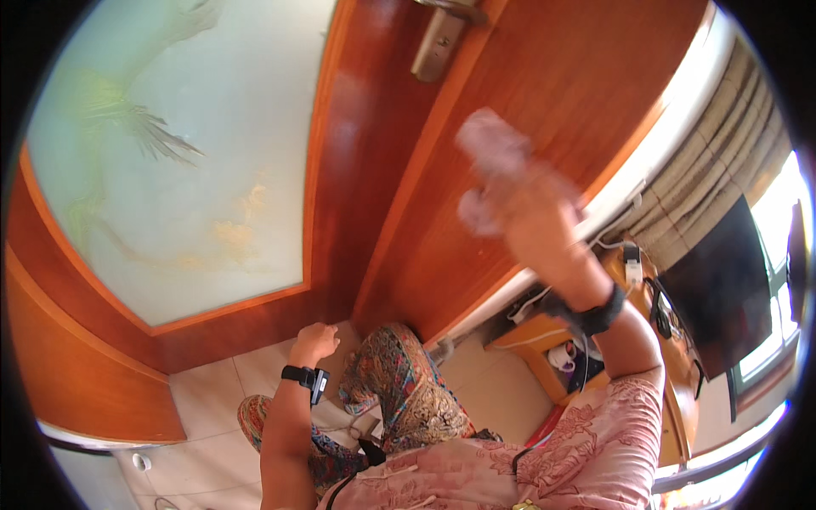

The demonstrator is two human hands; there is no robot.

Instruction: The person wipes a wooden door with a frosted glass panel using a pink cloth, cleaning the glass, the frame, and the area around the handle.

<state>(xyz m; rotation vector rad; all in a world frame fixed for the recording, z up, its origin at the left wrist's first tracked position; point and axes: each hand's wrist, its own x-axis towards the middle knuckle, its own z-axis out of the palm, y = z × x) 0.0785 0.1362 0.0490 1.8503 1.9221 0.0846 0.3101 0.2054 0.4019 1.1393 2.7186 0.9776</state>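
My right hand (pixel 539 210), blurred by motion, is shut on a pale pinkish cloth (pixel 494 143) against or close to the reddish wooden door frame panel (pixel 542 83). Part of the cloth hangs out below my fingers. My left hand (pixel 315 344) hangs low over the tiled floor, near the bottom of the wooden door (pixel 255 325), its fingers curled with nothing visible in them. The door has a frosted, painted glass pane (pixel 223 127) and a metal handle plate (pixel 438 48) at the top. Both wrists wear black bands.
At the right stands a wooden desk (pixel 679 408) with a dark screen (pixel 723 287), cables and a white plug adapter (pixel 633 268). A white cup (pixel 561 357) sits in its lower shelf. Striped curtains (pixel 714 153) hang by the window. My patterned trouser legs are below.
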